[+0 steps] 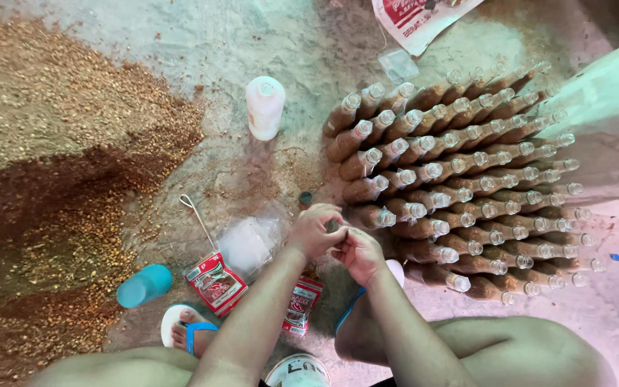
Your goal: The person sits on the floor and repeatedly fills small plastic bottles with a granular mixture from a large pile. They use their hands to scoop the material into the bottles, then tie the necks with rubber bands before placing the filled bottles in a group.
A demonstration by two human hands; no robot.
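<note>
Your left hand and right hand meet with both grips pinched on one small dark cap, while the stacked bottles lie at three o'clock, nearer your right, necks pointing right.

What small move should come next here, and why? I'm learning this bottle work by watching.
Probably lay the bottle now in the hands onto the stack of filled bottles. The left hand and right hand meet at a small dark piece right beside the stack's near edge, and every stacked bottle already lies mouth outward.
</note>
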